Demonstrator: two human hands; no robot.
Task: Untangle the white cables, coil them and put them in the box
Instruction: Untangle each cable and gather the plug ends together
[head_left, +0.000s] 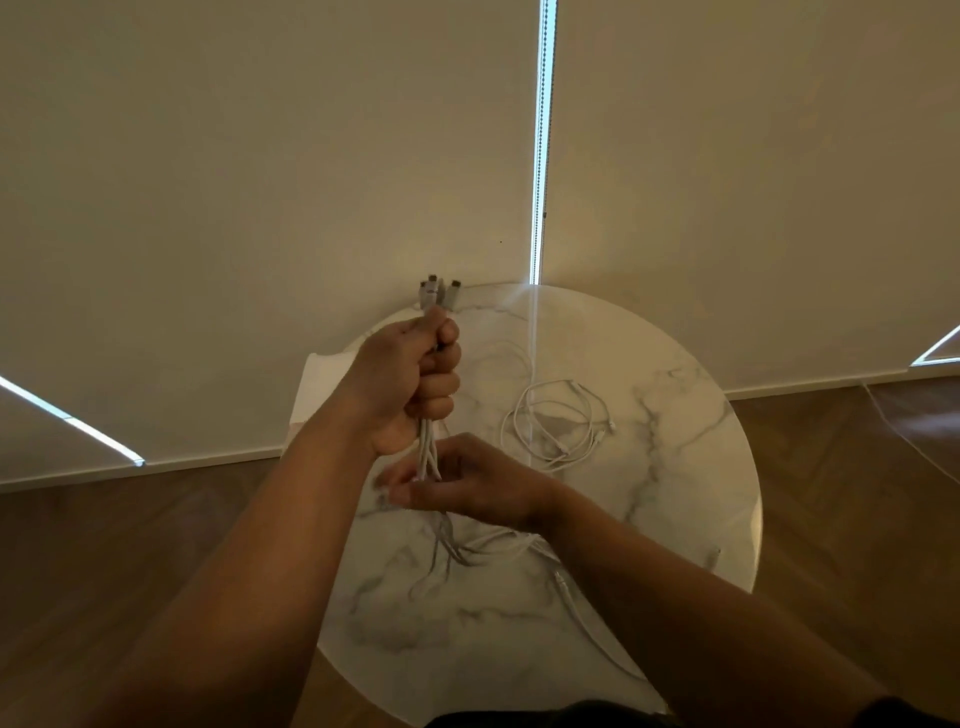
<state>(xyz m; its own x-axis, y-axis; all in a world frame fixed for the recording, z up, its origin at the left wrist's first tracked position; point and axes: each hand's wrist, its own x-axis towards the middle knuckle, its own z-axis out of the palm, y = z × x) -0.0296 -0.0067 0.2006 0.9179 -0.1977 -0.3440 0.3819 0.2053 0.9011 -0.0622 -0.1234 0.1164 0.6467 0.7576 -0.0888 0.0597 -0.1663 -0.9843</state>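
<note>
My left hand (410, 379) is raised over the table, fist shut on a bundle of white cables (428, 457). Their connector plugs (436, 293) stick up out of the top of the fist. Just below, my right hand (467, 488) curls around the same strands where they hang down. The loose ends (566, 587) trail across the round marble table (675, 519) toward its front right. Another white cable (563, 421) lies in a loose loop on the table to the right of my hands. A white box (317, 395) stands at the table's left edge, mostly hidden behind my left arm.
Pale roller blinds (260, 156) hang straight behind the table, with a bright gap and a bead chain (540, 156). Wooden floor (857, 493) surrounds the table on both sides.
</note>
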